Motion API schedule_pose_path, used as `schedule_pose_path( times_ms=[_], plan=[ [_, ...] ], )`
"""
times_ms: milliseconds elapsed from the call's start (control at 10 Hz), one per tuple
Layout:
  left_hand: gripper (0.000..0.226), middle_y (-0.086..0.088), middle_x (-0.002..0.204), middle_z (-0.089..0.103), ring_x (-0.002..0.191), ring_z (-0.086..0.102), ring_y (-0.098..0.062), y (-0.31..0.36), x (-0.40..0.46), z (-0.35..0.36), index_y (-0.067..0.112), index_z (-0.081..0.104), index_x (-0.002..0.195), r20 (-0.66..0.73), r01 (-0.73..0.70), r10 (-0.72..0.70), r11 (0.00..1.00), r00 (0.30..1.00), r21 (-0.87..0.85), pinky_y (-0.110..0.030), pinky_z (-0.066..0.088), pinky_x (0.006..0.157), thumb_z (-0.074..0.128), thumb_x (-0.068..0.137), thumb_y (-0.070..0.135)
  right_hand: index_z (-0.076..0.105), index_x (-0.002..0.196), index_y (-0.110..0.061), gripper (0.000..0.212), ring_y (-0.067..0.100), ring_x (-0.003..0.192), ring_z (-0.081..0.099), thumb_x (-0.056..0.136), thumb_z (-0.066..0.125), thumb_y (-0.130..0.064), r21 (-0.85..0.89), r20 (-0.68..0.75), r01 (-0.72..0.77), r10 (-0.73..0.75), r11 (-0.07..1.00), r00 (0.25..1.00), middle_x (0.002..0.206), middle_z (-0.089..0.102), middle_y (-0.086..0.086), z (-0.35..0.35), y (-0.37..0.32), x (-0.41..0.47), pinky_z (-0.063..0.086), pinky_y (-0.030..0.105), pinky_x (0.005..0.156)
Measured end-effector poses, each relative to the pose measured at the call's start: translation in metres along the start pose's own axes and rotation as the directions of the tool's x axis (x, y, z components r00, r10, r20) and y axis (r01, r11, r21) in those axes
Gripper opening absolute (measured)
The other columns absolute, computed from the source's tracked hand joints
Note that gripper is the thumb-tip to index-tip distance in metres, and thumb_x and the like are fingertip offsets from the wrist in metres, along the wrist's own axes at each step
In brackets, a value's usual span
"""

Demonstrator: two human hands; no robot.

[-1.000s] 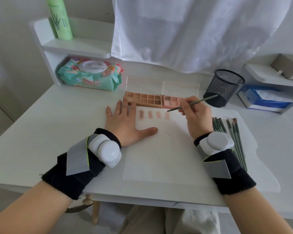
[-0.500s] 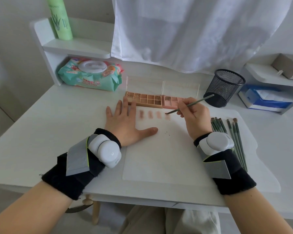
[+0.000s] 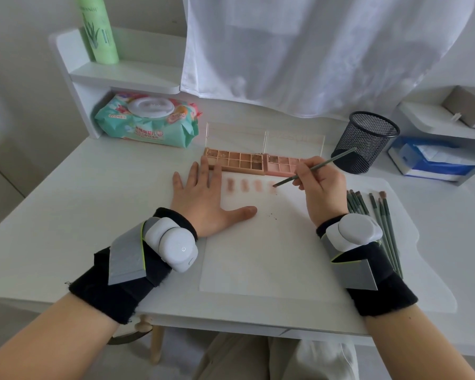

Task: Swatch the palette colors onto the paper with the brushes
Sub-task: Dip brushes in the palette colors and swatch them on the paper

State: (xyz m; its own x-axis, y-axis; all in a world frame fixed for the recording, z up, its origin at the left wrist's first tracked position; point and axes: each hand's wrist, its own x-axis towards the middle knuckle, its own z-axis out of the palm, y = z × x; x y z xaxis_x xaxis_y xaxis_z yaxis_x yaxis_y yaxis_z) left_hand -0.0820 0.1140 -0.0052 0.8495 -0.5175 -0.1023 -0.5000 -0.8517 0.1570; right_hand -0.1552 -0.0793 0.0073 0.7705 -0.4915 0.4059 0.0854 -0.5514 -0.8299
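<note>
From the head view, I judge I'm on the fourth swatch: my right hand (image 3: 322, 192) pinches a brush (image 3: 313, 168), its tip on the paper (image 3: 272, 250) at frame centre, just below the open palette (image 3: 254, 163). My left hand (image 3: 203, 198) lies flat with fingers spread, pinning the sheet. Next I'd reload from a fresh pan and stroke just right of the row. Spare brushes (image 3: 379, 223) lie at right, a mesh cup (image 3: 366, 141) upper right; neither blocks me.
</note>
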Motion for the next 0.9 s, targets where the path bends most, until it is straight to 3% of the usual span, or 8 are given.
schedule_pose_path(
  times_ms=[200,400,500,700,900],
  plan=[
    [0.118,-0.010,0.157,-0.017,0.146,-0.010,-0.026,-0.0002,0.0001,-0.0006,0.017,-0.010,0.149,0.006,-0.002,0.002,1.000,1.000,-0.003,-0.055,-0.004,0.115,0.022,0.063,0.090,0.056,0.070,-0.023,0.019,0.016,0.059,0.054,0.086,0.047,-0.026,0.050,-0.009,0.019,-0.018,0.999,1.000,0.063,0.056,0.004,-0.0012,-0.0011,-0.0015,0.043,0.032,0.062],
    [0.117,-0.010,0.157,-0.017,0.146,-0.010,-0.026,-0.0003,0.0001,-0.0005,0.018,-0.009,0.149,0.004,0.000,0.000,1.000,1.000,-0.010,-0.055,-0.004,0.115,0.022,0.063,0.091,0.055,0.070,-0.027,0.018,0.023,0.067,0.058,0.086,0.047,-0.030,0.016,-0.009,-0.012,0.012,1.000,1.000,0.068,0.058,0.006,-0.0006,-0.0025,-0.0006,0.049,0.040,0.070],
    [0.117,-0.010,0.157,-0.017,0.146,-0.010,-0.026,0.0003,-0.0002,-0.0004,0.018,-0.009,0.149,0.003,0.001,-0.001,1.000,1.000,-0.012,-0.055,-0.004,0.115,0.023,0.063,0.090,0.055,0.070,-0.026,0.018,0.016,0.061,0.055,0.087,0.049,-0.028,0.057,-0.044,0.003,0.000,0.998,0.999,0.061,0.057,-0.001,-0.0021,-0.0041,-0.0014,0.046,0.038,0.065],
    [0.116,-0.010,0.157,-0.016,0.146,-0.010,-0.025,0.0010,-0.0008,-0.0007,0.018,-0.008,0.150,0.000,0.001,-0.001,1.000,1.000,-0.014,-0.054,-0.004,0.115,0.025,0.065,0.090,0.059,0.066,-0.044,0.022,0.030,0.071,0.058,0.084,0.048,-0.038,0.019,0.036,0.004,-0.004,1.000,0.999,0.062,0.059,-0.003,-0.0023,-0.0004,-0.0006,0.049,0.048,0.070],
    [0.116,-0.010,0.157,-0.017,0.146,-0.010,-0.026,0.0010,-0.0015,-0.0013,0.017,-0.008,0.149,0.005,0.000,0.000,1.000,1.000,-0.010,-0.055,-0.004,0.115,0.025,0.065,0.090,0.056,0.069,-0.033,0.018,0.024,0.067,0.059,0.086,0.049,-0.032,0.043,0.000,0.008,-0.008,0.999,1.000,0.065,0.060,0.001,-0.0026,-0.0020,-0.0007,0.050,0.047,0.072]
  ],
)
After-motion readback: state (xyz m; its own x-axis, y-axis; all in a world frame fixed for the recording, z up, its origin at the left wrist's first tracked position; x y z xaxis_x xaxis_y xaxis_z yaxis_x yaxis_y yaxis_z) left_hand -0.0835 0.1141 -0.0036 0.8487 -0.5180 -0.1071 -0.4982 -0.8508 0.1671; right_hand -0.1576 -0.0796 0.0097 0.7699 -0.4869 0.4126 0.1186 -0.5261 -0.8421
